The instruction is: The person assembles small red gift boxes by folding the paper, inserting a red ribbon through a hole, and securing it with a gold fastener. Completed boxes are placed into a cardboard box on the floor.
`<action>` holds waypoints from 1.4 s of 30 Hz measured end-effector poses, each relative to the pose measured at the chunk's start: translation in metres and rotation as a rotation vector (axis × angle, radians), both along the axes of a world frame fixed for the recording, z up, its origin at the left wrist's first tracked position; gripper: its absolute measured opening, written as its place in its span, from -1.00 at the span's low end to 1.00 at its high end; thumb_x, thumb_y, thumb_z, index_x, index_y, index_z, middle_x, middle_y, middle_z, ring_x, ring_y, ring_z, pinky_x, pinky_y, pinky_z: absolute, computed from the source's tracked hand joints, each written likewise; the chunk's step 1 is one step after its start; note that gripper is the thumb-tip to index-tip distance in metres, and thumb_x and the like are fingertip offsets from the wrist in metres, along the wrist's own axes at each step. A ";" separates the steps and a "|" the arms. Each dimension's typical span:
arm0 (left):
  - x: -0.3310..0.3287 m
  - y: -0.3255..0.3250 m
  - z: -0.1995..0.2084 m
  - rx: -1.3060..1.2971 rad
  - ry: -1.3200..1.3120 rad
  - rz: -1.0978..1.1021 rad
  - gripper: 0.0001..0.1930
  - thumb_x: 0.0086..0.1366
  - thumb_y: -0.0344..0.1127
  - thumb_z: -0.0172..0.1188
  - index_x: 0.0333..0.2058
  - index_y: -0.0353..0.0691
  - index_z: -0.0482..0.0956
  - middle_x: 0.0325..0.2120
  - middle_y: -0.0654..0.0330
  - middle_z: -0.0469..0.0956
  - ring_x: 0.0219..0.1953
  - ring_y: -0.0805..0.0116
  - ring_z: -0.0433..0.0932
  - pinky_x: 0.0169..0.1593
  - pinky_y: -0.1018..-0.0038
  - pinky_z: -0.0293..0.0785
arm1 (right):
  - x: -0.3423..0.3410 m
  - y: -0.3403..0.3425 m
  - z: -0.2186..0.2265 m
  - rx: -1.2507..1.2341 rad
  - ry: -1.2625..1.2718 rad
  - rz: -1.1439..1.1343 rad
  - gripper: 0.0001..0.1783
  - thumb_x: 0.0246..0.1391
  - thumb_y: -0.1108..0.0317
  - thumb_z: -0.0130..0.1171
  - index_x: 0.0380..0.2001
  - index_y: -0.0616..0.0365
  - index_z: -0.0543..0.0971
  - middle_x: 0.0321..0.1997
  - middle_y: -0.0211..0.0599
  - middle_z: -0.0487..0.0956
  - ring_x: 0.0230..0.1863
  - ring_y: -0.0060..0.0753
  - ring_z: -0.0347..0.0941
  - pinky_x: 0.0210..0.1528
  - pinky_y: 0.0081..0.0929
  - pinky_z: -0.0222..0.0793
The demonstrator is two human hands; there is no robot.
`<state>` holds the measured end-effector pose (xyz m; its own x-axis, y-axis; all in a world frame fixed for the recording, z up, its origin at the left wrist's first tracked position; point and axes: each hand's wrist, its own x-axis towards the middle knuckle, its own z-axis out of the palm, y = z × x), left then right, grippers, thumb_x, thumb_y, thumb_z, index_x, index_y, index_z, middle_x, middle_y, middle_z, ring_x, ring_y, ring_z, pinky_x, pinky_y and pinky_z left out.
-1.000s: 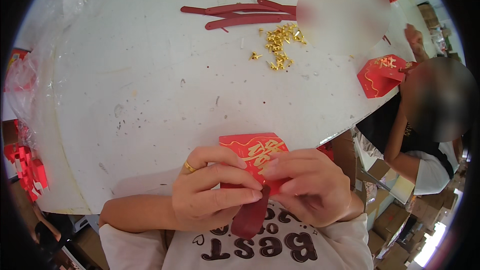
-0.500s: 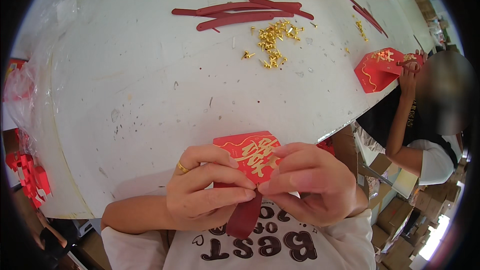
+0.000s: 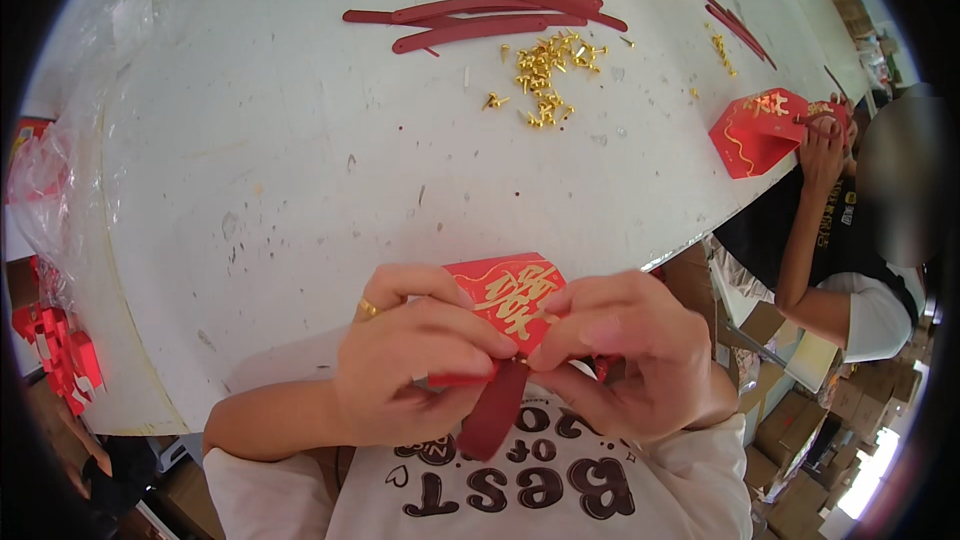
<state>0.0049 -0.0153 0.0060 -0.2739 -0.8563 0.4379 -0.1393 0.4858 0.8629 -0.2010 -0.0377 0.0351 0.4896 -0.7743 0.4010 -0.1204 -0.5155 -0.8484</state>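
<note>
Close to my body, both hands hold a red paper box (image 3: pixel 512 275) with gold lettering. A dark red strap (image 3: pixel 492 418) hangs in a curve from its near edge. My left hand (image 3: pixel 415 360), with a gold ring, is closed, its fingertips pinching the strap's upper end against the box. My right hand (image 3: pixel 640 355) is closed too, thumb and fingers gripping the box edge beside the strap. Between the fingertips shows a small gold glint, perhaps a paper fastener; the fingers mostly cover it.
Farther up the white table (image 3: pixel 300 190) lie several dark red straps (image 3: pixel 480 30) and a scattered pile of gold paper fasteners (image 3: pixel 545 70). At the right, a co-worker's hands (image 3: pixel 825 150) hold another red box (image 3: pixel 755 135). Clear plastic sheeting (image 3: pixel 60 170) drapes the left edge.
My hands and the box have shifted slightly upward. My left fingers have moved around the strap, whose hanging end has swung a little. The co-worker's hands have moved slightly.
</note>
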 end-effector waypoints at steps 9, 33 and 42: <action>-0.003 0.007 -0.006 0.260 0.207 -0.017 -0.69 -0.08 -0.63 0.27 -0.32 -0.30 0.44 -0.29 0.21 0.54 -0.24 0.30 0.44 -0.17 0.46 0.39 | 0.000 -0.009 0.010 -0.118 0.134 0.016 -0.50 -0.34 0.65 0.36 -0.22 0.29 0.43 -0.35 -0.25 0.52 -0.33 -0.21 0.44 -0.41 -0.42 0.42; 0.002 -0.010 0.050 -0.069 -0.108 -0.128 -0.61 -0.11 -0.52 0.40 -0.22 -0.36 0.56 -0.28 0.08 0.53 -0.28 0.33 0.51 -0.24 0.51 0.42 | 0.004 0.012 -0.008 -0.229 0.047 -0.073 -0.73 -0.21 0.49 0.30 -0.35 0.23 0.50 -0.32 -0.22 0.50 -0.25 -0.14 0.40 -0.21 -0.34 0.36; 0.000 -0.012 0.052 0.043 -0.102 -0.186 -0.66 -0.14 -0.80 0.21 -0.32 -0.40 0.57 -0.44 0.08 0.50 -0.41 0.38 0.46 -0.29 0.52 0.41 | 0.016 0.011 -0.028 -0.343 -0.037 -0.101 -0.73 -0.28 0.55 0.29 -0.40 0.26 0.48 -0.33 -0.24 0.49 -0.25 -0.15 0.40 -0.23 -0.33 0.39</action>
